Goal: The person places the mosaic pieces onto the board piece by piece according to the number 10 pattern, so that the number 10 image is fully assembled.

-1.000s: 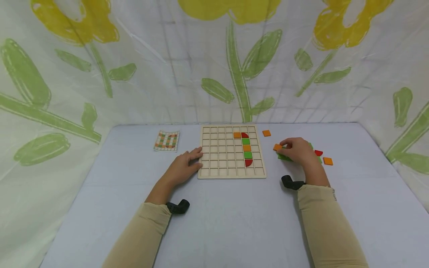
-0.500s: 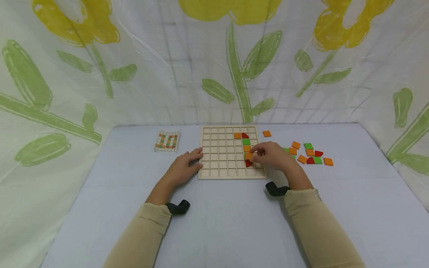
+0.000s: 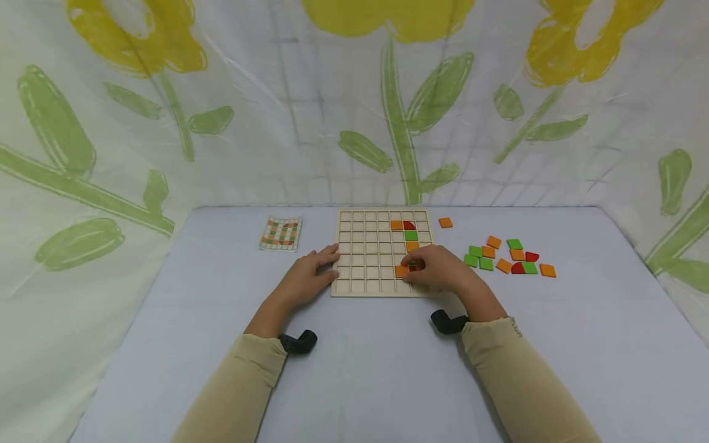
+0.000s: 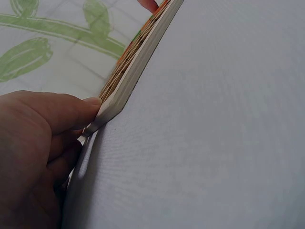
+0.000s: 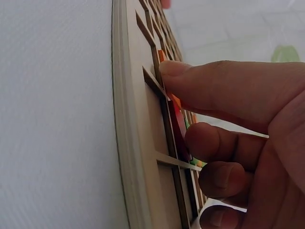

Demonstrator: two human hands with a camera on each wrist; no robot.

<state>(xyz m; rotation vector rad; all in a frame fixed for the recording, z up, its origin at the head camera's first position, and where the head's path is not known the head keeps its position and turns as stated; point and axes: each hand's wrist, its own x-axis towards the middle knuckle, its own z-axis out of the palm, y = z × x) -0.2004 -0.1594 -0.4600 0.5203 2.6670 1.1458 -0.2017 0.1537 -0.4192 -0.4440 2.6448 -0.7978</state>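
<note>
A pale wooden grid board lies flat on the table. My left hand rests at its left edge, thumb and fingertips touching the rim; in the left wrist view the thumb lies on the board's corner. My right hand pinches an orange square tile at a low cell of the board. Right beside that cell sits a red quarter-round tile, mostly hidden by the hand in the head view. Higher up sit an orange tile, a red quarter-round, a green square and another orange square.
Right of the board, loose green tiles, orange tiles and red quarter-rounds lie scattered. A single orange tile lies near the board's top right corner. A pattern card lies to the left. A flowered curtain hangs behind.
My right hand has carried an orange tile from the loose pile leftward to the board, then slightly down and left to a lower cell. My left hand stays at the board's edge.
</note>
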